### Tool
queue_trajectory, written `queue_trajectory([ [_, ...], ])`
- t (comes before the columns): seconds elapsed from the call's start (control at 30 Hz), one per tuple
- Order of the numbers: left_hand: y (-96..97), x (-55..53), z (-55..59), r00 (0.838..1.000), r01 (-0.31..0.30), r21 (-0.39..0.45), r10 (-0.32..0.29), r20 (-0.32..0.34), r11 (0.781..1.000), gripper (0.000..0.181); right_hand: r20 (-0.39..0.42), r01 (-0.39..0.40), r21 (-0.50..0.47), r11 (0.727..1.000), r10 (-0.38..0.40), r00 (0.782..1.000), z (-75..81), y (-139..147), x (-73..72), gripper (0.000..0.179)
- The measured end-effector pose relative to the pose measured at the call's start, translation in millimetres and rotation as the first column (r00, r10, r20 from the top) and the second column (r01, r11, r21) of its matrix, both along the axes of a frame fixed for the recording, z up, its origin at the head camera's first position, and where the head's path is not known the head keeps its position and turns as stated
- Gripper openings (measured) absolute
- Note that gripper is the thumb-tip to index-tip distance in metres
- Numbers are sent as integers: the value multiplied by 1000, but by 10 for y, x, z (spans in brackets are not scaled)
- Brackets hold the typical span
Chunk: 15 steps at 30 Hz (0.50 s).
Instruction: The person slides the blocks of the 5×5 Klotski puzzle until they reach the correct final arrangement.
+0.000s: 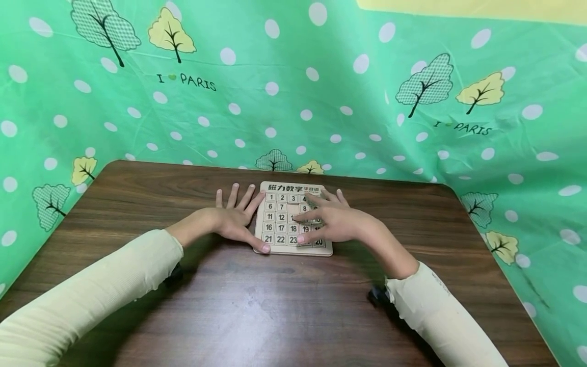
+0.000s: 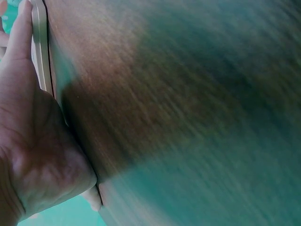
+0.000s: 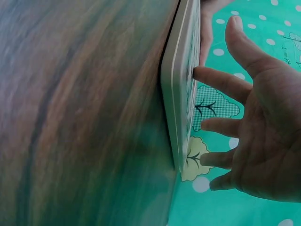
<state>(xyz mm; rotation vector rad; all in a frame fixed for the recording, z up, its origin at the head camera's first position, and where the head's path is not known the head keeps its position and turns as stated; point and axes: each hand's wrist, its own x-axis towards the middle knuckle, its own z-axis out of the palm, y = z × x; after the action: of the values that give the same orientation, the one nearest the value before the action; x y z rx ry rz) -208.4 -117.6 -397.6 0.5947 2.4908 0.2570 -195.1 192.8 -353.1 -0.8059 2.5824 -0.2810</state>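
Note:
A pale number sliding puzzle (image 1: 281, 228) lies flat on the table, its printed heading at the far side. One gap shows in the second row, right of the 7 tile. My left hand (image 1: 233, 220) lies along the puzzle's left edge with fingers spread, its thumb on the near left corner. Over the right-hand columns, my right hand (image 1: 344, 222) hides several tiles. In the right wrist view the index fingertip of that hand (image 3: 275, 125) touches the puzzle face, at the 13 tile just below the gap. Its thumb and other fingers stand off the board, spread.
The dark wooden table (image 1: 257, 311) surrounds the puzzle on all sides. Behind it hangs a green curtain (image 1: 284, 71) with white dots and printed trees. Dark devices are partly visible under both sleeves, one of them a black piece (image 1: 377, 295) by the right wrist.

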Motion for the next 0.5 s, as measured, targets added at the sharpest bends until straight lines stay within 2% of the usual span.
queue_trajectory([
  [0.2,10,-4,3,1000,6,2,-6,1,1000,160,-39,16,-43,999,-18,999,1,106,-35,66],
  [0.33,5,-4,4,1000,7,0,-7,4,1000,159,-49,57,-26,998,-58,997,4,191,-71,71],
  [0.5,-7,-2,3,1000,8,0,-8,6,1000,159,-40,61,-1,998,-61,997,-14,204,-107,75],
])
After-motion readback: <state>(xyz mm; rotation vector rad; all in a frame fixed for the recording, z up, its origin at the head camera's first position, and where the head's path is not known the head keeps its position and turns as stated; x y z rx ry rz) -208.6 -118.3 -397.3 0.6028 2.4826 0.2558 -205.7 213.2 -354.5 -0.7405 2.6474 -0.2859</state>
